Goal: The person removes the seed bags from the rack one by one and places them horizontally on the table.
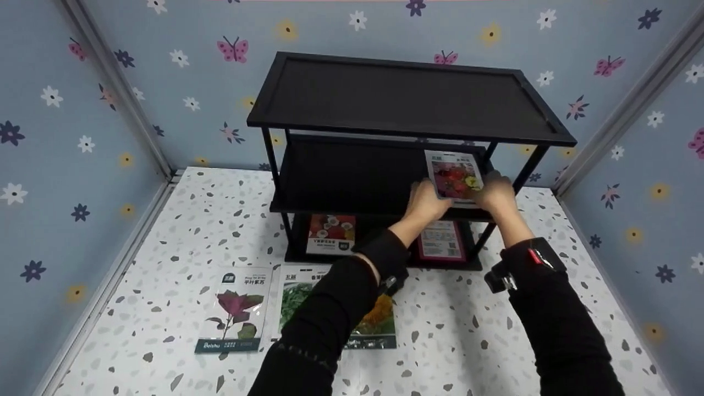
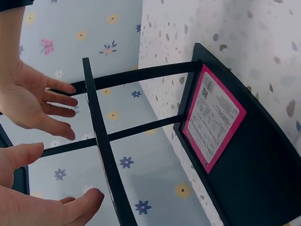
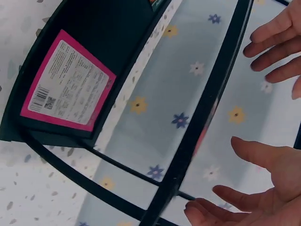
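A seed packet [image 1: 454,175] with red and yellow flowers lies at the right end of the middle shelf [image 1: 352,176]. My left hand [image 1: 426,201] is at the packet's left front corner, fingers apart and loosely bent. On the other side my right hand [image 1: 498,195] is beside its right edge, slightly blurred. Both wrist views show the left hand [image 2: 51,188] and the right hand [image 3: 254,183] spread, with nothing pinched between fingers and thumb. Whether the fingertips touch the packet cannot be made out.
Below, the bottom shelf bears a red packet [image 1: 331,234] and a pink-bordered packet [image 1: 443,242], printed side up. The black top shelf [image 1: 407,99] overhangs the hands. On the speckled surface lie a purple-leaf packet [image 1: 234,313], a green-leaf packet [image 1: 296,300] and an orange-flower packet [image 1: 379,322], partly behind the left sleeve.
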Available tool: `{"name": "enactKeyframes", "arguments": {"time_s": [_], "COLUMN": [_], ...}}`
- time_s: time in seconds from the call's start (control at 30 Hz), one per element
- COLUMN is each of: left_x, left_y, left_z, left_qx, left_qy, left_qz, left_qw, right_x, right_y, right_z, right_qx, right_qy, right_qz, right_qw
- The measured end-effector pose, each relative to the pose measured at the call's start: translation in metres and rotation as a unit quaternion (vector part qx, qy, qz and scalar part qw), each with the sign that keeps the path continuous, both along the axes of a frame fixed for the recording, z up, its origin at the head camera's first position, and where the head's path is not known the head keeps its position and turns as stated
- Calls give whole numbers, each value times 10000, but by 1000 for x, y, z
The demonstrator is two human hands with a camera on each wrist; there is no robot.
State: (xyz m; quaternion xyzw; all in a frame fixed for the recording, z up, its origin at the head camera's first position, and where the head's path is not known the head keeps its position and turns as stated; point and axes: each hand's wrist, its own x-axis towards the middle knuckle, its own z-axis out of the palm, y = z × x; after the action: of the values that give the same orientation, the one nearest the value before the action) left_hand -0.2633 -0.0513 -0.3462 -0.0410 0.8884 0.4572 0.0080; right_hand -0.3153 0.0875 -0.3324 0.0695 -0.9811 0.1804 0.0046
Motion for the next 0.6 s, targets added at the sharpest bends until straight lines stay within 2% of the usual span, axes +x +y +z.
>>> {"name": "enactKeyframes", "arguments": {"time_s": [0.17, 0.3, 0.43, 0.6], "left_x": [-9, -13, -15, -18], "left_y": [13, 18, 17, 8], "left_z": [0, 1, 2, 0], "left_qx": [247, 846, 1690, 2654], "left_qy": [-111, -147, -316, -566], "left_qz": [439, 764, 995, 1199], "left_qw": [9987, 9934, 9801, 9550], "right_x": [-7, -11, -13, -14], "right_y": [4, 6, 6, 6], "right_z": [-2, -2, -3, -1], "right_qx": [-250, -272, -329, -478], "right_qy": [-326, -511, -586, -619], "right_qz": [-396, -458, -483, -505], "right_qw": [9984, 9973, 9966, 9957]}}
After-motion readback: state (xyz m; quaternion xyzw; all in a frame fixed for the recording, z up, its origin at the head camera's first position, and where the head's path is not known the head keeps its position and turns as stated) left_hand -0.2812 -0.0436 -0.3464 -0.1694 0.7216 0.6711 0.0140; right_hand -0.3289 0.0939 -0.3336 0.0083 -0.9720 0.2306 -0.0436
